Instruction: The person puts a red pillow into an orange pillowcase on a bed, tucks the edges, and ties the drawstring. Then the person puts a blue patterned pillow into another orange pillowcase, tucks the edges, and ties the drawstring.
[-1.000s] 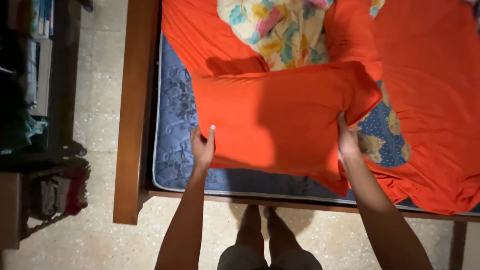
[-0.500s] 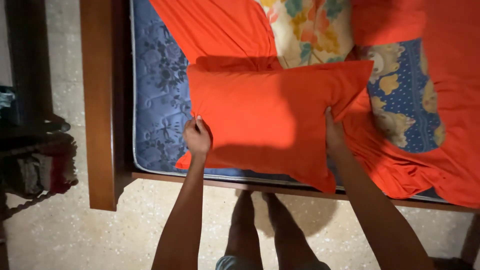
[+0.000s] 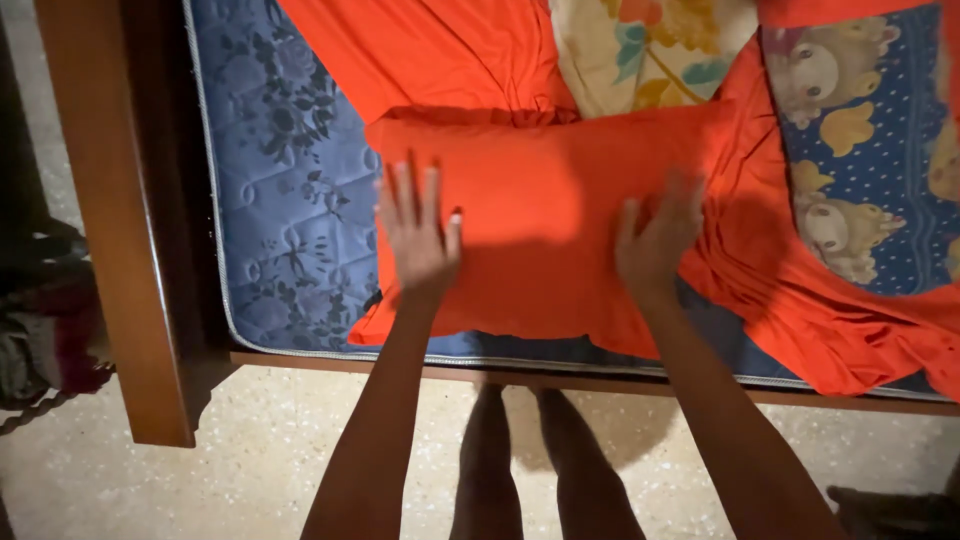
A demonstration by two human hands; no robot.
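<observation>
Both hands had let go of the orange pillow's ends and now lay flat on top of it. Left hand (image 3: 418,235) pressed with fingers spread; the orange pillow (image 3: 540,215) rested on the blue mattress (image 3: 285,200); right hand (image 3: 655,240) pressed open, gripping nothing.

Both hands press flat, fingers spread, on an orange pillow (image 3: 540,225) lying on a blue quilted mattress (image 3: 290,200): left hand (image 3: 418,235) near its left edge, right hand (image 3: 655,245) toward its right, beside a rumpled orange sheet (image 3: 820,310).

Left hand (image 3: 418,235) and right hand (image 3: 655,240) flat, palms down (fingers spread), both arms outstretched
</observation>
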